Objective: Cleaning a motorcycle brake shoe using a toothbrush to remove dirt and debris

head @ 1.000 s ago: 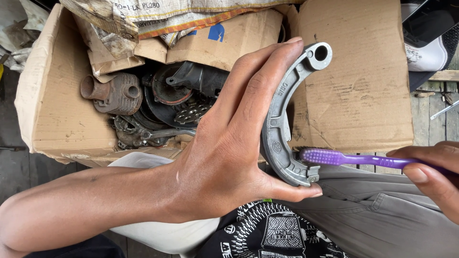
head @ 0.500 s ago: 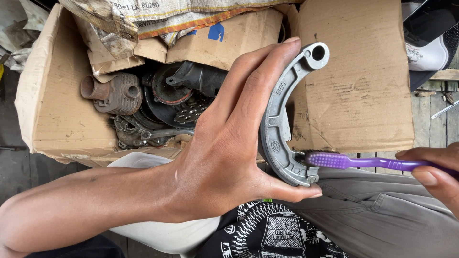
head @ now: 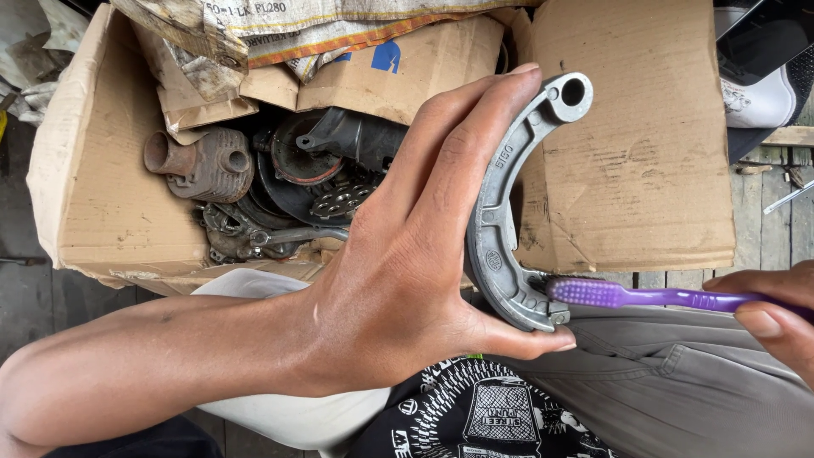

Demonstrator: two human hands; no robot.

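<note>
The left hand [head: 407, 271] is stretched almost flat around a curved grey metal brake shoe [head: 509, 212], fingers laid along its outer arc with the tips up by the round eye at the top, and the thumb hooked under the lower end. It is a pinch across the length of the piece, not a closed fist. The right hand [head: 776, 318] comes in from the right edge, fingers closed on the handle of a purple toothbrush [head: 644, 297], whose bristle head presses against the lower end of the shoe, just above the thumb. The shoe sits over the person's lap, in front of an open cardboard box [head: 102, 195] holding rusty engine parts [head: 254, 187].

The hold looks like the weak point. With the hand this far open, a hard push from the brush could lever the shoe out from between fingertips and thumb, and it would drop onto the lap or the wooden floor [head: 763, 220]. The bristles work right beside the thumb, so a slip could run the brush head across it. Dirt flicked off the metal would probably land on the grey trousers [head: 678, 382] and the black printed cloth [head: 475, 416]. How firmly the right hand holds the handle is hard to judge, since most of that hand is out of frame
</note>
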